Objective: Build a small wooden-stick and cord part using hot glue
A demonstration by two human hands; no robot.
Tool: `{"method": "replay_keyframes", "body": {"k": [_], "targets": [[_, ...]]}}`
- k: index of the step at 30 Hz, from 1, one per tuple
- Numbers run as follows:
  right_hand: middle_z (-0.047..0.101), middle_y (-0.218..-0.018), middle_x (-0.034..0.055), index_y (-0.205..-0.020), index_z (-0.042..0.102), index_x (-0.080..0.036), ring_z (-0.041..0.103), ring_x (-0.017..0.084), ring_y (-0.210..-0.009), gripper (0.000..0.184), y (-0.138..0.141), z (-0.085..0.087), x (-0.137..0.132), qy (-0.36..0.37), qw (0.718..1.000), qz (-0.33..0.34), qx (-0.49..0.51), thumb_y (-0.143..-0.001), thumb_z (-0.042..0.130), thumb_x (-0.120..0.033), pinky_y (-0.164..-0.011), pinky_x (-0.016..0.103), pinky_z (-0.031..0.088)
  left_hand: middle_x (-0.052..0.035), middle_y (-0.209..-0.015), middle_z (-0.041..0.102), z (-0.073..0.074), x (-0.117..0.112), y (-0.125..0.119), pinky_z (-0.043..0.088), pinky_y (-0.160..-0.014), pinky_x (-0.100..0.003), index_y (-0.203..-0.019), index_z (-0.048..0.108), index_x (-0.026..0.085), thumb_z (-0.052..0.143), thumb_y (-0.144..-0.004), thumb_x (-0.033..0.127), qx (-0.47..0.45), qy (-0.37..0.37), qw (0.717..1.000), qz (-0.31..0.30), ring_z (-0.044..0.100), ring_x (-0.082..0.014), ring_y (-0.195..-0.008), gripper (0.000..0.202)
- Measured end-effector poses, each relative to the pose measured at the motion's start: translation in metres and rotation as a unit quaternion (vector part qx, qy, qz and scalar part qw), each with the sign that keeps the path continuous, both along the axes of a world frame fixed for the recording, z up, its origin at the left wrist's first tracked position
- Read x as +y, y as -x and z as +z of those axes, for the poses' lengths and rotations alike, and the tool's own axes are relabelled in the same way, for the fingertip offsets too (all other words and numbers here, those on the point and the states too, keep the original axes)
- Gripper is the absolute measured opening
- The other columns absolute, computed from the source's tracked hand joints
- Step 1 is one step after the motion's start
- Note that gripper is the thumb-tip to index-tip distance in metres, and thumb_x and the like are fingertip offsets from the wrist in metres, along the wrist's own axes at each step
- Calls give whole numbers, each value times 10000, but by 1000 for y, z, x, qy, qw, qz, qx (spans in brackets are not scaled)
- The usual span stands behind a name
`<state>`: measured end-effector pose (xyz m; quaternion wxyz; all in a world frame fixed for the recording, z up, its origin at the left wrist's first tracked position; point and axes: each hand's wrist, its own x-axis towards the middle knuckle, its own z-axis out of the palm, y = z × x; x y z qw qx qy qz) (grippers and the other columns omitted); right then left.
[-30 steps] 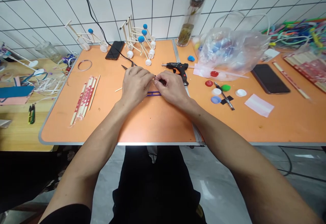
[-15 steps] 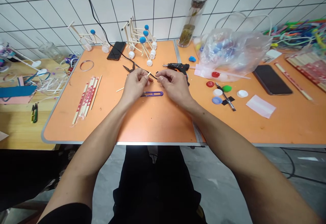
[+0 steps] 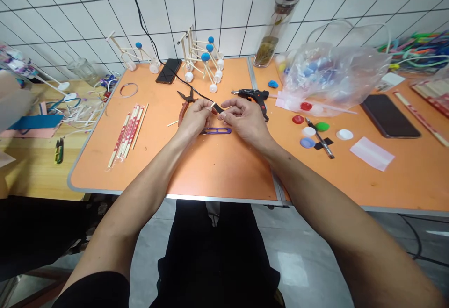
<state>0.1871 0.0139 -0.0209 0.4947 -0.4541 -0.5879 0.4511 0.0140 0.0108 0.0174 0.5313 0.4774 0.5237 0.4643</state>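
Over the middle of the orange table (image 3: 224, 172), my left hand (image 3: 195, 120) pinches a short piece of wooden stick (image 3: 212, 105), its pale end showing above the fingers. My right hand (image 3: 243, 118) is closed on a small black strip (image 3: 218, 108), which lies against or very near the stick's end; the fingers hide the exact contact. Just below the hands lies a purple slotted tool (image 3: 220, 131), partly covered by my left hand. Red-handled pliers (image 3: 184, 102) rest behind my left hand. A black glue gun (image 3: 254, 96) lies beyond my right hand.
Wrapped chopsticks (image 3: 128, 132) lie at left. Stick frames with bottle-cap wheels (image 3: 205, 58) and a phone (image 3: 169, 71) stand or lie behind. At right are a glass bottle (image 3: 268, 41), a plastic bag (image 3: 333, 72), loose caps (image 3: 308, 131), a craft knife (image 3: 321, 139) and another phone (image 3: 391, 116).
The view has swung slightly left. Between my hands, the black strip now shows clearly at the stick's end, and my hands are a little closer together. A pale blurred shape has entered at far left.
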Motion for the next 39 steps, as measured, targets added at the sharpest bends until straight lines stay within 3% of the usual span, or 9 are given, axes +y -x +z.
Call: {"method": "replay_keyframes", "body": {"k": [6, 12, 19, 30, 36, 39], "targets": [[804, -799, -16, -1042, 759, -232, 746, 178, -702, 227, 2, -1, 1, 6, 1000, -9, -4, -828, 830, -206, -677, 318, 550, 60, -660, 527, 4, 0, -1, 372, -595, -247, -815, 594, 202, 523, -934, -67, 32, -3, 999, -12, 443, -110, -546, 302], [782, -776, -15, -1028, 764, -219, 740, 182, -712, 199, 3, 1, 0, 2, 1000, -12, 0, -834, 810, -214, -695, 327, 547, 38, -740, 570, -7, 5, 4, 361, -636, -246, -848, 597, 204, 653, -1072, 89, 59, -63, 995, -40, 470, -127, -649, 258], [776, -827, -10, -1056, 795, -213, 684, 172, -739, 261, 3, -7, 3, 12, 1000, 14, -23, -812, 866, -277, -686, 313, 520, 49, -685, 482, -10, 6, 7, 337, -638, -268, -760, 529, 217, 629, -1045, 16, 82, -95, 992, -31, 425, -139, -646, 363], [775, -835, 8, -927, 812, -214, 616, 160, -745, 164, 5, -9, 4, -9, 1000, -7, -18, -832, 877, -331, -692, 305, 479, 46, -685, 479, -10, 1, 6, 327, -663, -269, -749, 543, 209, 657, -1033, 44, 111, -97, 987, -56, 429, -143, -659, 349], [771, -833, 11, -859, 786, -204, 630, 155, -753, 78, 3, -2, 2, -8, 1000, -17, -14, -837, 834, -262, -715, 308, 488, 52, -666, 457, -8, 1, 7, 310, -609, -259, -780, 574, 211, 677, -1059, 122, 74, -44, 994, -67, 377, -126, -597, 311], [759, -807, 7, -854, 775, -208, 624, 153, -737, 58, 2, 1, 1, -9, 1000, -23, -16, -845, 823, -240, -698, 305, 482, 55, -617, 397, -2, 0, 6, 292, -553, -260, -787, 579, 221, 575, -1120, 204, 14, 14, 999, -51, 317, -123, -524, 334]]}}
